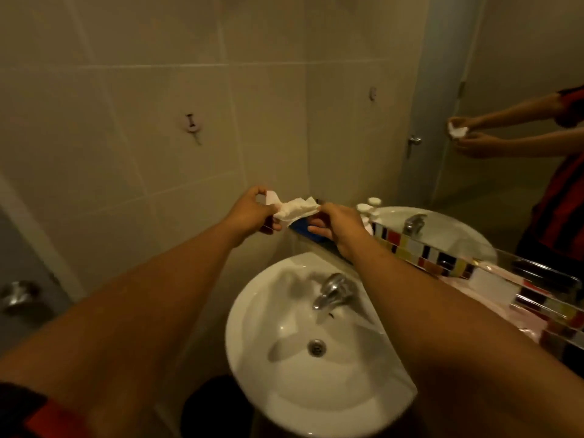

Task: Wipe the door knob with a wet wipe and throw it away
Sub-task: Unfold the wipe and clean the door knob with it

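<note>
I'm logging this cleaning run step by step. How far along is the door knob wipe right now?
Done: a white wet wipe is out and held. In hand: the left hand and right hand pinch its two ends above the sink, apparently spreading it open. Left: the door knob at the far left is untouched, and the wipe must then be thrown away, perhaps in the dark bin below the sink.

the light is dim and yellowish, tinting the wall tiles (132, 90) a muddy beige. the brightest spot is the white sink (294, 358), with soft glare on its wet bowl and on the chrome tap (331, 290). my forearms look soft and stretched near the bottom edge, where the wide lens bends straight lines. the door knob (17, 295) at far left is smeared with blur.
</note>
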Demonstrator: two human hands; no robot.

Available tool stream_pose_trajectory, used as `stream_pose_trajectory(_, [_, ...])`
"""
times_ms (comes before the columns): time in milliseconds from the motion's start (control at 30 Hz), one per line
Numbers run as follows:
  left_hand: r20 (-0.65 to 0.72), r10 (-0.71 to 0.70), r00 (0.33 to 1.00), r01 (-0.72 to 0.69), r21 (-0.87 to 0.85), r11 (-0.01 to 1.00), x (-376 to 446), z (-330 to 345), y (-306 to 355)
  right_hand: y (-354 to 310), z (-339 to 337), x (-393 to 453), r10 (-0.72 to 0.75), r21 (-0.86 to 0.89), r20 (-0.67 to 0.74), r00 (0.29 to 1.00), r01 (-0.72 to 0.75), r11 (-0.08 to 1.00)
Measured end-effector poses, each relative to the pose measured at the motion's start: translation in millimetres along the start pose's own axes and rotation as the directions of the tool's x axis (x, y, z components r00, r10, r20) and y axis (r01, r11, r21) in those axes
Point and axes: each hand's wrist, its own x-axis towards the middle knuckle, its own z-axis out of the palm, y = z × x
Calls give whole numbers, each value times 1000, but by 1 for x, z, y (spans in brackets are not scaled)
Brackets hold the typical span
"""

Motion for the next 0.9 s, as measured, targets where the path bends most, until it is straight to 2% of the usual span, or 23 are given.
stream_pose_trajectory(167, [-134,-162,978,146,-120,982,-63,-112,-22,33,111,-35,49,119,202,978,-74,990])
stream_pose_trajectory(267, [-199,-203,959,188,-92,978,-98,-165,-36,55,169,-58,62,151,294,954,-110,982])
stream_pose_trajectory(433, [-220,-341,914,311,-161,937,-142,-222,-63,84,232,-86,59,169,305,951,-115,979])
stream_pose_trajectory(533, [-164,-321,933,303,-128,944,-162,-256,-89,104,261,-96,96,83,327,940,-130,988])
stream_pose_trajectory(633, [-106,-262,959,266,19,964,-175,-284,-114,120,282,-99,147,27,320,936,-164,986])
stream_pose_trajectory(733, [-183,-216,959,245,154,957,-181,-306,-133,131,298,-99,236,-33,369,899,-241,970])
stream_pose_trajectory(900, [-328,-200,923,277,206,938,-181,-331,-150,143,327,-98,379,-199,527,761,-323,925])
